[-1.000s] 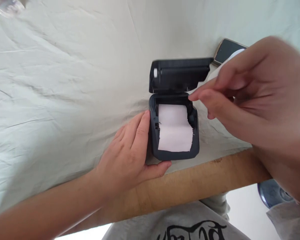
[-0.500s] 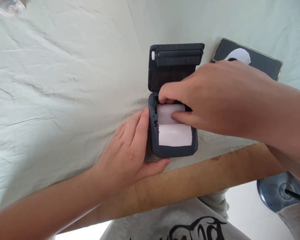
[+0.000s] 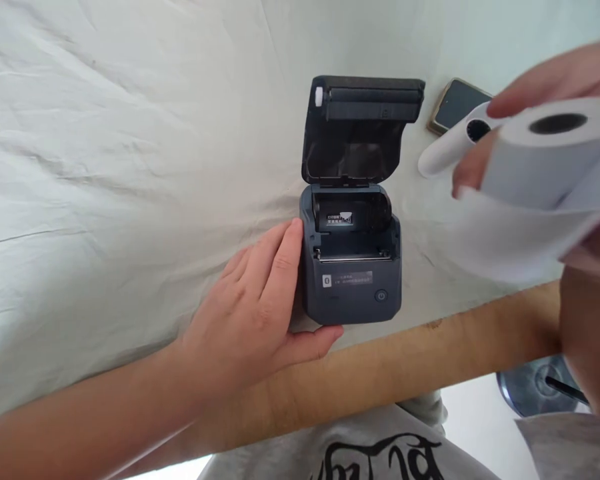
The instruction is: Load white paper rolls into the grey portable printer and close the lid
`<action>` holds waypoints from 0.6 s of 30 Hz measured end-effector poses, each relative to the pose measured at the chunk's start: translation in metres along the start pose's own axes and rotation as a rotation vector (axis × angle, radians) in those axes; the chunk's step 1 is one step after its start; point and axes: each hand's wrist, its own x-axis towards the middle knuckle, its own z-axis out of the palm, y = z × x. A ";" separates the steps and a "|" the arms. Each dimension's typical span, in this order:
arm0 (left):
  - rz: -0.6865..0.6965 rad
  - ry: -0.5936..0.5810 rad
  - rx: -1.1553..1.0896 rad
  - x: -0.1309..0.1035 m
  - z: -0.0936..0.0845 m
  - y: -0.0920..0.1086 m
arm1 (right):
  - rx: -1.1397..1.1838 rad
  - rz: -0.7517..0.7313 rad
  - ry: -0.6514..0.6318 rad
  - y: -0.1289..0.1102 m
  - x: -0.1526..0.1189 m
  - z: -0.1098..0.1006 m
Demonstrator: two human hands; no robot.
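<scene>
A dark blue-grey label printer stands on the cloth with its lid raised; its paper compartment holds no roll. Against the printer's left side and front edge rests my left hand, fingers extended, thumb apart. At the right, my right hand grips a white paper roll, seen with its round core hole and a loose blurred strip of paper trailing below. Part of that hand is hidden behind the roll.
Beyond the printer to the right, a phone lies partly under another white roll. The wooden table edge crosses below; a dark round base shows past it.
My right hand has moved right and up, lifting the paper roll out of the printer. The compartment and front label are now exposed. My left hand stays at the printer.
</scene>
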 end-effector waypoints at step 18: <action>-0.012 0.012 0.000 0.002 -0.002 0.002 | -0.232 -0.404 0.129 0.020 -0.015 0.045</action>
